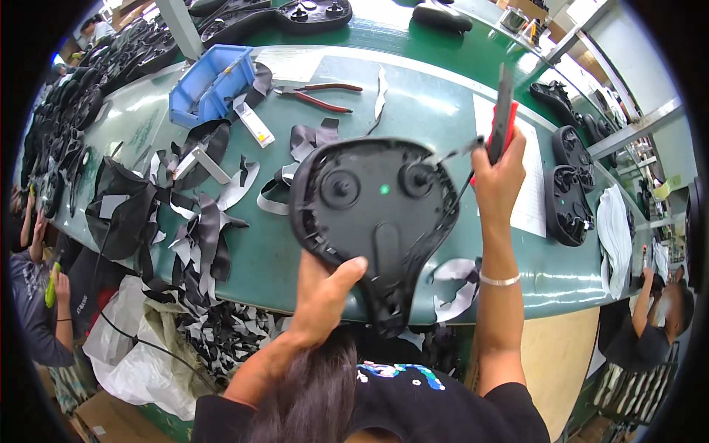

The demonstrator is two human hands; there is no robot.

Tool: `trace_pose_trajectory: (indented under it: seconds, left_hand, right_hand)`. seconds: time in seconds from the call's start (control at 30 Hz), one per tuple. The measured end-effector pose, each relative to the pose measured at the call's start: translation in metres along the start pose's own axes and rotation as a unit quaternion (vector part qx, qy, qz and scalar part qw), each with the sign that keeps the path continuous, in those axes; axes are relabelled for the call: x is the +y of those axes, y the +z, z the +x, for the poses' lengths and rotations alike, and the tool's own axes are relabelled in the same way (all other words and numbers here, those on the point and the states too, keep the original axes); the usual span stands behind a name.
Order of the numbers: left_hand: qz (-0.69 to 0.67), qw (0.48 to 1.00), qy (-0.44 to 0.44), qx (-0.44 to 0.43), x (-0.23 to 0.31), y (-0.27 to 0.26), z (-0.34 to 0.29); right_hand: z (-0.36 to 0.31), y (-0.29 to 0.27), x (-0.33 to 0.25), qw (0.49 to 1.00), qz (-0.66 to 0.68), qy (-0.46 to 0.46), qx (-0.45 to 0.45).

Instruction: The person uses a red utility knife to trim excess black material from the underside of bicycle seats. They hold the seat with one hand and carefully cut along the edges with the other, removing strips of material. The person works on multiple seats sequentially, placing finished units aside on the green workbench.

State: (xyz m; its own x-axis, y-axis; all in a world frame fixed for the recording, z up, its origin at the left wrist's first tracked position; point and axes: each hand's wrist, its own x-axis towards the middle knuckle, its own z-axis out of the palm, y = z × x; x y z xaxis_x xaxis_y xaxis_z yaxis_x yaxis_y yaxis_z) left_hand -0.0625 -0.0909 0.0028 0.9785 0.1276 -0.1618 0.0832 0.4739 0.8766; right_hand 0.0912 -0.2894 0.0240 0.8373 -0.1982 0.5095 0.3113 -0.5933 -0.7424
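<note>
A black bicycle saddle (pixel 369 221) hangs underside up over the green-topped table, its narrow nose toward me. My left hand (pixel 325 292) grips its near left edge, thumb lying on the underside. Raised beyond the saddle's right side, my right hand (pixel 500 166) is closed around a long red and black hand tool (pixel 504 111), whose exact kind I cannot make out. A thin dark strip (pixel 452 153) runs from the saddle's far right rim toward my right fingers. Whether it is pinched or caught on the tool cannot be seen.
Black and white fabric scraps (pixel 207 229) lie heaped on the left. Beyond them stand a blue bin (pixel 210 85) and pliers (pixel 317 96). More saddles (pixel 569 203) and white cloth (pixel 614 236) lie at right. Co-workers (pixel 37 295) are at both sides.
</note>
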Motion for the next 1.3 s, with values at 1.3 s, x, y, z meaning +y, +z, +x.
trace_pose_trajectory:
  seconds: [1.3]
  left_hand:
    - [0.162, 0.881, 0.313, -0.316, -0.006, 0.021, 0.091]
  right_hand:
    - [-0.126, -0.078, -0.037, 0.950, -0.133, 0.048, -0.279]
